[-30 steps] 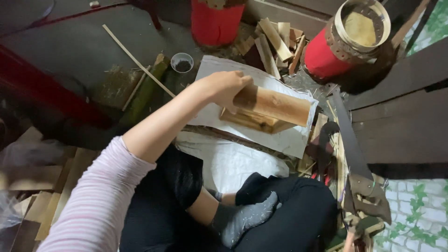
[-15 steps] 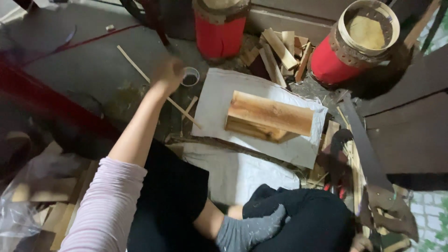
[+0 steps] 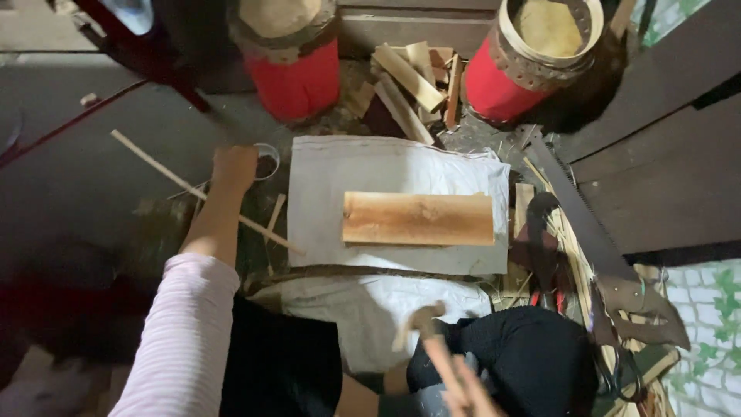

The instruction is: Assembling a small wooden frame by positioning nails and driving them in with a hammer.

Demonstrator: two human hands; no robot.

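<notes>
My left hand (image 3: 234, 166) reaches out to a small round cup (image 3: 268, 159) on the floor. Its fingers curl down at the cup's rim, and what they hold is hidden. A long thin stick (image 3: 154, 166) runs under my left forearm. At the bottom edge, my right hand (image 3: 461, 388) is blurred and grips the wooden handle of a hammer (image 3: 421, 320), whose head points up over my lap. A flat wooden board (image 3: 417, 218) lies on a white sheet (image 3: 324, 181) in front of me, and neither hand touches it.
Two red drums (image 3: 289, 77) (image 3: 498, 81) stand at the back with wood offcuts (image 3: 409, 77) between them. A long saw (image 3: 579, 216) lies to the right of the sheet, over straw and sticks. Dark planks rise at the right.
My left hand left the board and swung left to the small cup. My right hand, first resting on my lap, now lifts a hammer into view.
</notes>
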